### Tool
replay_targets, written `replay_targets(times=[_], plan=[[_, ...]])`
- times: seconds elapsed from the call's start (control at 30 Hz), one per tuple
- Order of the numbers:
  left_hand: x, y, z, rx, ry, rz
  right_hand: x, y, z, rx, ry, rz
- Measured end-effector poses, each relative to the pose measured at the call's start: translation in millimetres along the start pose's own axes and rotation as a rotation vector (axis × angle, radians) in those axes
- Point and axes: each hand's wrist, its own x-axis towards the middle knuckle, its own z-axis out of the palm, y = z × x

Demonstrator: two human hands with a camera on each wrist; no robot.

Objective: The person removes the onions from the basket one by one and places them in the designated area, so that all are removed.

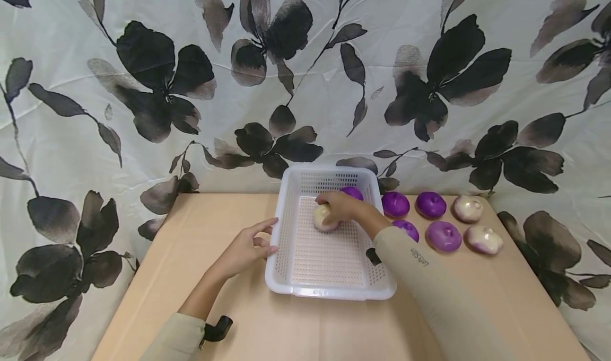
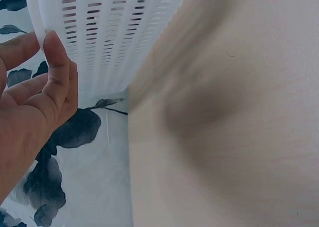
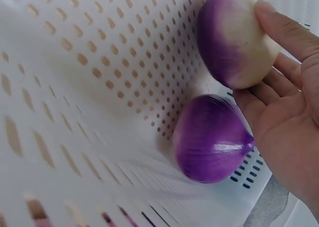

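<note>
A white perforated plastic basket point(image 1: 329, 292) stands on the table, its left rim pinched between the thumb and fingers of my left hand point(image 1: 245, 247). In the left wrist view that hand point(image 2: 45, 82) is at the rim of the basket's slotted wall point(image 2: 104, 33). Inside the basket, my right hand point(image 1: 345, 208) grips a cream-and-purple onion point(image 1: 325, 219). The right wrist view shows the thumb of this hand point(image 3: 294, 92) on the pale side of the onion point(image 3: 234, 40). A purple onion point(image 3: 212, 140) lies in the basket close beside it, partly covered by the hand in the head view.
Right of the basket, several onions lie on the table in two rows, among them a deep purple onion point(image 1: 431, 205), a lighter purple onion point(image 1: 443, 237) and a whitish onion point(image 1: 483, 240). A floral cloth point(image 1: 353, 11) hangs behind the light wooden table point(image 1: 219, 207).
</note>
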Motion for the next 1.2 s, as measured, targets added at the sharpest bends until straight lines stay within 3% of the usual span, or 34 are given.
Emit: replay_targets(times=[0.37, 0.6, 0.77, 0.93, 1.2], plan=[[-1.9, 0.9, 1.0, 0.019, -0.001, 0.005, -1.0, 3.0, 10.8, 0.026, -0.030, -0.018], [-2.0, 1.0, 1.0, 0.025, 0.005, -0.004, -1.3, 3.0, 10.6, -0.013, -0.043, -0.056], [-1.0, 2.1, 1.4, 0.030, 0.013, -0.005, -7.7, -1.6, -3.1, -0.070, -0.045, -0.047], [1.0, 2.6, 2.0, 0.039, 0.016, -0.004, -16.5, -5.5, -25.1, -0.111, -0.016, -0.092], [0.0, 4.1, 1.3, 0.053, 0.014, -0.025, -42.0, -13.0, -63.9, -0.072, 0.077, -0.148]])
